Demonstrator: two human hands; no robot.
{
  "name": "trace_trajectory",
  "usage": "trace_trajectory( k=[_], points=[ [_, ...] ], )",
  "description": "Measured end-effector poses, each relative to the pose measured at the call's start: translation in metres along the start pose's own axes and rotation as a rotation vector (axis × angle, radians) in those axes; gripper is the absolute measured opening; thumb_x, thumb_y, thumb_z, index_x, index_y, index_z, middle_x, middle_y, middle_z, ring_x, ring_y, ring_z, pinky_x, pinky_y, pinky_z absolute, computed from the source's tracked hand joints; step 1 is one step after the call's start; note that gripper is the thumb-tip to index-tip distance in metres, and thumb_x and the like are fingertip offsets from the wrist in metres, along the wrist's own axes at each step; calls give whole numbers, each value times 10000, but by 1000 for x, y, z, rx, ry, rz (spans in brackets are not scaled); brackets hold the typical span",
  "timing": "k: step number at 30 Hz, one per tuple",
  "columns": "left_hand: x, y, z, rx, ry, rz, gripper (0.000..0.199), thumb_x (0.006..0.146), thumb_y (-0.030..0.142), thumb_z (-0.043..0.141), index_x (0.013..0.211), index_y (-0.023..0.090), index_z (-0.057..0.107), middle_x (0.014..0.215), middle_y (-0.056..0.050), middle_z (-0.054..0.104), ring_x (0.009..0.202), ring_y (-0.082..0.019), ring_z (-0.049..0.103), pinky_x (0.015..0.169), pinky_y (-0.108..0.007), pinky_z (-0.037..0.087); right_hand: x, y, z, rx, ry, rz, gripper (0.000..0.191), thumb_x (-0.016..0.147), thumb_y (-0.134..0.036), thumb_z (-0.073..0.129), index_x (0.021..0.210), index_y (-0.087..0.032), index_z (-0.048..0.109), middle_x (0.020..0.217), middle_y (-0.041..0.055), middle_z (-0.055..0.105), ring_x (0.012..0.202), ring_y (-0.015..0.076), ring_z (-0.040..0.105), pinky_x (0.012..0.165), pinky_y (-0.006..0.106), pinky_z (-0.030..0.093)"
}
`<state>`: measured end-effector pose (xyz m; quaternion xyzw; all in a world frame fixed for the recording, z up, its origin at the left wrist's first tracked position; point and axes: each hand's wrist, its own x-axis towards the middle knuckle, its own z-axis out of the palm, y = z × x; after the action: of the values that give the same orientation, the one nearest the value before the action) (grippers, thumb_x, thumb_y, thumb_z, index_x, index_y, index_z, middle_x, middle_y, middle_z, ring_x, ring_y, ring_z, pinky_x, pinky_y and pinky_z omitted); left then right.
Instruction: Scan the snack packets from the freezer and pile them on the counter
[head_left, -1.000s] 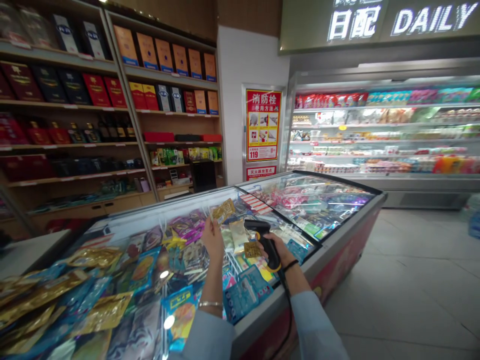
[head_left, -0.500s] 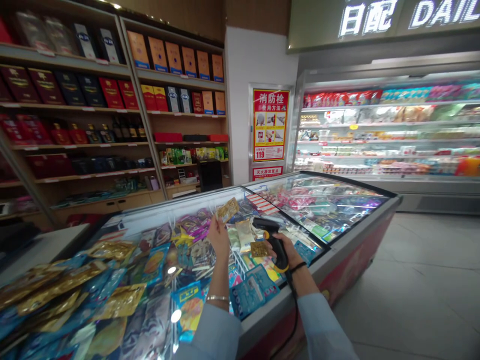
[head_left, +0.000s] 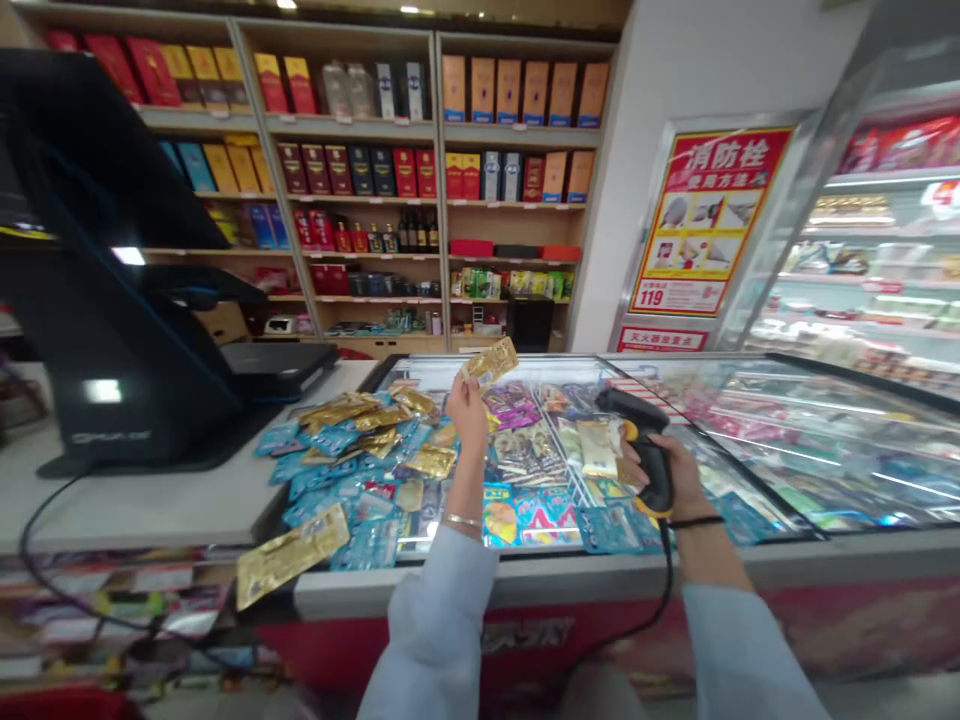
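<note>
My left hand [head_left: 469, 412] pinches a gold foil packet [head_left: 491, 364] by its near end and holds it up above the chest freezer. My right hand [head_left: 667, 465] is wrapped round the grip of a black and yellow barcode scanner [head_left: 649, 455], its head toward the upper left and its cord hanging down. Something gold shows by the right fingers, too blurred to tell whether they touch it. Left of my left hand, a loose pile of gold packets [head_left: 352, 412] and blue packets [head_left: 360, 510] spreads over the freezer's glass top. One gold packet [head_left: 292, 556] overhangs the front edge.
A black checkout terminal [head_left: 142, 330] stands on the white counter [head_left: 172, 510] at left, a cable trailing off it. The chest freezer's front rim [head_left: 540, 580] runs along my front. Shelves of boxed bottles [head_left: 360, 172] line the back wall; a refrigerated display [head_left: 885, 260] is at right.
My view has swung left, bringing the terminal and counter into sight. Both hands keep hold of the gold packet and the scanner, which now stand farther apart.
</note>
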<state>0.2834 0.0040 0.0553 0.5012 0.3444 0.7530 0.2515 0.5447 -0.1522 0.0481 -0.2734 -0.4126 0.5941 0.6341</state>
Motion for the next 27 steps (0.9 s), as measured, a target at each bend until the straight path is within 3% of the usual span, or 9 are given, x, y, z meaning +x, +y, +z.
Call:
trace_trajectory(
  k=[4,8,11,13,15,17,20,23,27],
  points=[
    [32,9,-82,82,98,43,416,927,444,460,1208,174,604,1094,-103,709,1013,-209,670,900,-327,522,42,36,54,5,-136,31,246,745,-375,555,904,-189,582,617,-9,528,372,101,412,340,227,336],
    [58,17,-162,267,193,63,374,922,366,459,1203,162,598,1079,-109,712,980,-203,680,884,-321,525,83,96,109,74,-215,64,241,745,-379,538,885,-186,568,600,-12,538,366,108,422,338,234,353],
    [71,21,-208,449,276,46,383,903,292,475,1247,146,559,998,-109,722,920,-213,690,872,-331,521,108,144,148,151,-238,122,236,734,-380,543,860,-182,564,587,-10,557,369,114,449,334,231,359],
    [75,21,-228,568,317,42,477,899,257,475,1363,151,454,934,-93,725,872,-215,692,875,-346,513,122,173,169,196,-245,163,239,733,-378,546,866,-180,571,604,-8,583,368,108,456,336,225,367],
    [78,15,-241,663,344,63,570,906,233,452,1457,167,322,963,-94,719,890,-222,686,893,-361,503,134,198,184,207,-239,213,235,737,-377,546,856,-177,579,599,-6,595,364,106,463,337,219,370],
    [81,5,-247,736,333,124,571,919,215,411,1476,175,290,1119,-130,681,1028,-234,653,947,-374,478,144,217,190,184,-226,274,241,730,-387,555,832,-171,586,553,-8,581,357,114,468,331,218,366],
    [87,-16,-250,831,235,211,465,935,196,331,1384,155,443,1290,-164,585,1213,-240,552,1027,-384,433,155,235,189,176,-198,305,275,712,-405,587,852,-168,603,515,-18,560,362,126,478,330,222,369],
    [90,-33,-249,969,158,175,386,933,195,327,1199,137,601,1281,-186,570,1211,-263,541,1027,-425,432,158,244,184,202,-187,303,315,713,-410,609,912,-166,618,553,-14,587,374,122,486,334,220,367],
    [84,-41,-247,1168,154,124,301,914,253,434,1083,136,653,1327,-191,540,1225,-311,517,1090,-558,317,157,246,184,228,-175,292,344,693,-409,617,933,-163,625,593,-3,613,377,119,483,333,227,367]
  ],
)
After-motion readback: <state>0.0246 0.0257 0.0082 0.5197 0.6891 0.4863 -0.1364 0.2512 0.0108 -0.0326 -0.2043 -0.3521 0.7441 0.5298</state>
